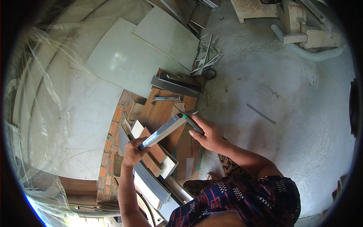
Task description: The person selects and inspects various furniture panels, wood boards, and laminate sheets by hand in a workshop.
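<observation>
My left hand (134, 152) is closed round the lower end of a narrow grey-edged board (164, 131), which slants up to the right. My right hand (208, 135) grips the dark handle of a pointed tool (185, 116) with a green collar. The tool's thin tip points up and left, close to the board's upper end. Just beyond lies a hammer (166, 98) with a blue and dark handle, on a brown wooden panel (151, 109). A small ridged piece (178, 108) rests there too, partly behind the tool.
Long board strips (151, 185) lean below my left hand, beside a brick edge (109, 147). Large pale sheets (121, 56) stand at the upper left. Thin offcuts and a black tape roll (209, 73) lie on the floor. A hose (317, 56) curves at the upper right.
</observation>
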Demonstrator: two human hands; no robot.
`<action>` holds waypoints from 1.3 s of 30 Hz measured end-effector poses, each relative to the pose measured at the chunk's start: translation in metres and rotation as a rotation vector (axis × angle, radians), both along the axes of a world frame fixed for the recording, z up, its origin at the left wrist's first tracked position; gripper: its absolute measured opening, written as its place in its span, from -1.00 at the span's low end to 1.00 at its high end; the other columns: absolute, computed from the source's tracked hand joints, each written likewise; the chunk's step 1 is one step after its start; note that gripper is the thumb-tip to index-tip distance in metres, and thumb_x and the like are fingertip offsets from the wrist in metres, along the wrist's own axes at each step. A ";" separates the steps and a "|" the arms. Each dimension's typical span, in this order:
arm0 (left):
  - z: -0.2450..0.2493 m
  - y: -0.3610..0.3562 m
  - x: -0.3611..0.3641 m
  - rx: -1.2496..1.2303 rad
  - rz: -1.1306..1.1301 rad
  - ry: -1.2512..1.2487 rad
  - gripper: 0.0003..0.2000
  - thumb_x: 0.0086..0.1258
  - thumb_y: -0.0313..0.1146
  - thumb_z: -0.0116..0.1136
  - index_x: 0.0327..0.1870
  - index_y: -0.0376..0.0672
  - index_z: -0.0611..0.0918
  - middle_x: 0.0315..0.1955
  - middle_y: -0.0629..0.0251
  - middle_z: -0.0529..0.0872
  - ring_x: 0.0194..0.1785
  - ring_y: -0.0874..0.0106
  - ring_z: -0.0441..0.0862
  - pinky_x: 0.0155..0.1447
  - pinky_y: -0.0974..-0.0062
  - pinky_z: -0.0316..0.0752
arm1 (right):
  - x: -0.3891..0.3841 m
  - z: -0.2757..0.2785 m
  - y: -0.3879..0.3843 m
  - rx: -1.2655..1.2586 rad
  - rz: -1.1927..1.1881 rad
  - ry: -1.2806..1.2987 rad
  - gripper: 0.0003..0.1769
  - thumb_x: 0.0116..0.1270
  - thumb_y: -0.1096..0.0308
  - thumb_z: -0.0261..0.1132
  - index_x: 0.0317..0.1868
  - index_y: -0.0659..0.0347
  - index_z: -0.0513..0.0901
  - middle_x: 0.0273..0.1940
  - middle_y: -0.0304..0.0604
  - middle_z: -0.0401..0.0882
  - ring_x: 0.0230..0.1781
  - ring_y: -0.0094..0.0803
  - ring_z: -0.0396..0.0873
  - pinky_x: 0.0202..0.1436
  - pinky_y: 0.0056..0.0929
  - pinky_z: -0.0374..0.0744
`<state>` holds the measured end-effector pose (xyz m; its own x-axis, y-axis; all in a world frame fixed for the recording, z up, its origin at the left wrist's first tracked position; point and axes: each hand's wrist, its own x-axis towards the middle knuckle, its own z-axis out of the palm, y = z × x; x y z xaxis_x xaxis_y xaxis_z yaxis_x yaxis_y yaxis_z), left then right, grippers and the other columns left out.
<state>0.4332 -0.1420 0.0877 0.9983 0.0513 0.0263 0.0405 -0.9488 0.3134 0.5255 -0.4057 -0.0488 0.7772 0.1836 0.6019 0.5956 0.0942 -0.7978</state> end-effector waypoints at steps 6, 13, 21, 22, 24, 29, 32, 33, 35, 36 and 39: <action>0.002 -0.004 0.002 -0.022 0.017 0.016 -0.66 -0.04 -0.52 0.32 -0.14 -0.19 0.66 -0.36 0.19 0.71 -0.36 0.47 0.65 -0.22 0.55 0.52 | 0.012 -0.055 0.017 -0.109 -0.111 0.066 -0.42 0.15 0.34 0.25 0.21 0.05 0.32 -0.28 -0.02 0.52 -0.37 -0.07 0.57 -0.37 -0.22 0.53; 0.002 -0.002 0.003 -0.032 0.037 0.031 -0.65 -0.06 -0.54 0.31 -0.14 -0.20 0.66 -0.35 0.22 0.71 -0.36 0.48 0.64 -0.21 0.55 0.51 | 0.056 -0.160 0.050 -0.433 -0.244 0.196 -0.45 0.14 0.23 0.25 0.17 0.13 0.40 -0.23 0.04 0.55 -0.31 -0.02 0.57 -0.24 -0.14 0.54; 0.007 -0.005 0.008 -0.083 0.074 0.047 -0.63 -0.08 -0.55 0.32 -0.14 -0.19 0.66 -0.37 0.23 0.71 -0.35 0.53 0.62 -0.20 0.57 0.49 | 0.021 -0.084 0.030 -0.092 -0.055 0.248 -0.43 0.15 0.27 0.29 0.18 0.19 0.38 -0.27 0.06 0.55 -0.31 -0.09 0.57 -0.34 -0.32 0.51; 0.008 -0.005 0.009 -0.081 0.083 0.057 -0.63 -0.09 -0.55 0.32 -0.15 -0.19 0.66 -0.37 0.23 0.71 -0.35 0.53 0.62 -0.20 0.57 0.49 | 0.018 -0.074 0.030 -0.058 -0.076 0.173 -0.42 0.15 0.27 0.29 0.18 0.18 0.37 -0.27 0.05 0.54 -0.34 -0.08 0.57 -0.35 -0.32 0.51; 0.008 -0.004 0.010 -0.100 0.078 0.056 -0.63 -0.09 -0.54 0.33 -0.15 -0.19 0.66 -0.37 0.24 0.71 -0.36 0.53 0.61 -0.21 0.57 0.49 | 0.018 -0.060 0.030 0.012 -0.119 0.015 -0.41 0.15 0.27 0.29 0.20 0.18 0.35 -0.28 0.04 0.54 -0.41 -0.07 0.56 -0.38 -0.30 0.51; 0.006 0.005 0.010 -0.104 0.054 0.047 -0.63 -0.09 -0.53 0.33 -0.15 -0.21 0.66 -0.39 0.22 0.70 -0.39 0.52 0.61 -0.22 0.56 0.49 | 0.036 -0.100 0.039 -0.140 -0.179 0.110 -0.47 0.13 0.33 0.27 0.15 0.11 0.39 -0.23 0.06 0.56 -0.26 0.01 0.56 -0.23 -0.20 0.54; 0.005 0.010 0.012 -0.097 0.024 0.031 -0.67 -0.06 -0.51 0.31 -0.17 -0.23 0.65 -0.44 0.22 0.69 -0.42 0.50 0.60 -0.24 0.54 0.49 | 0.052 -0.156 0.045 -0.430 -0.143 0.371 -0.47 0.11 0.32 0.29 0.14 0.12 0.41 -0.14 0.09 0.56 -0.19 0.06 0.55 -0.14 -0.18 0.53; 0.005 0.011 0.013 -0.089 0.006 0.016 -0.68 -0.05 -0.50 0.30 -0.18 -0.23 0.65 -0.46 0.22 0.68 -0.43 0.50 0.60 -0.24 0.54 0.49 | 0.050 -0.161 0.042 -0.388 -0.131 0.379 -0.46 0.11 0.31 0.30 0.13 0.15 0.42 -0.12 0.10 0.56 -0.16 0.07 0.55 -0.11 -0.18 0.52; 0.012 0.008 0.015 -0.057 -0.014 -0.009 -0.72 -0.03 -0.47 0.29 -0.22 -0.26 0.65 -0.54 0.24 0.65 -0.46 0.51 0.59 -0.30 0.54 0.47 | 0.043 -0.169 0.041 -0.308 -0.099 0.391 -0.45 0.09 0.30 0.31 0.12 0.20 0.43 -0.07 0.12 0.55 -0.11 0.08 0.53 -0.05 -0.18 0.51; 0.013 0.011 0.018 -0.112 0.033 0.039 -0.71 -0.04 -0.45 0.31 -0.23 -0.28 0.65 -0.60 0.27 0.61 -0.48 0.52 0.58 -0.34 0.54 0.46 | 0.039 -0.172 0.043 -0.260 -0.097 0.369 -0.45 0.10 0.30 0.32 0.12 0.23 0.42 -0.10 0.10 0.56 -0.13 0.02 0.55 -0.06 -0.22 0.51; 0.013 0.020 0.026 -0.036 0.023 -0.002 -0.69 -0.04 -0.31 0.34 -0.26 -0.26 0.65 -0.62 0.22 0.61 -0.50 0.42 0.58 -0.34 0.48 0.45 | 0.033 -0.161 0.047 -0.073 -0.056 0.374 -0.46 0.12 0.29 0.34 0.09 0.31 0.42 -0.21 -0.01 0.58 -0.22 -0.19 0.57 -0.12 -0.34 0.51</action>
<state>0.4587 -0.1219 0.1003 0.9968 0.0753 0.0262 0.0615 -0.9358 0.3470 0.5587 -0.3583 -0.2103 0.9506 0.1668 0.2620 0.2649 0.0050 -0.9643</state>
